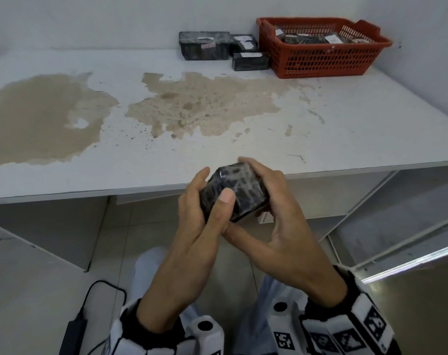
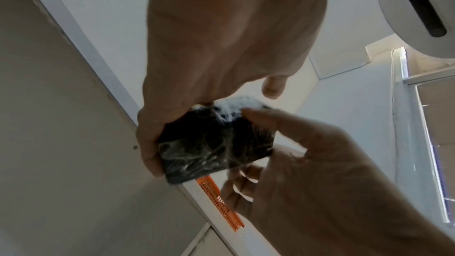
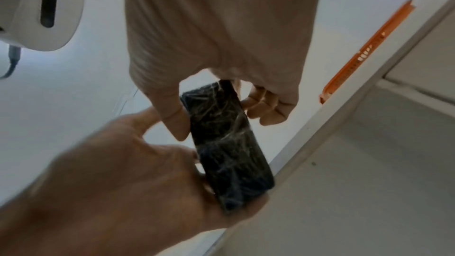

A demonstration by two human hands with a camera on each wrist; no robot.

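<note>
The box [image 1: 234,190], black and wrapped in wrinkled clear film, is held in the air just over the near edge of the table [image 1: 345,119], touching no surface. Both hands grasp it. The left hand [image 1: 199,221] cups its left end, thumb laid flat on the top face and fingers running along the far side. The right hand [image 1: 276,226] takes the other end, fingers curled over the far right corner and thumb pressed against the near side. The wrist views are blurred, so how firmly that thumb bears on the film is hard to say. The two hands touch each other below the box.

On the table ahead spreads a wide tan stain [image 1: 199,106]. At the back, well apart from the hands, three dark parcels [image 1: 205,46] lie just beside a red basket [image 1: 320,60] that holds more of them. Nothing stands between the hands and these. A black charger [image 1: 74,329] with its cable lies on the floor at lower left.
</note>
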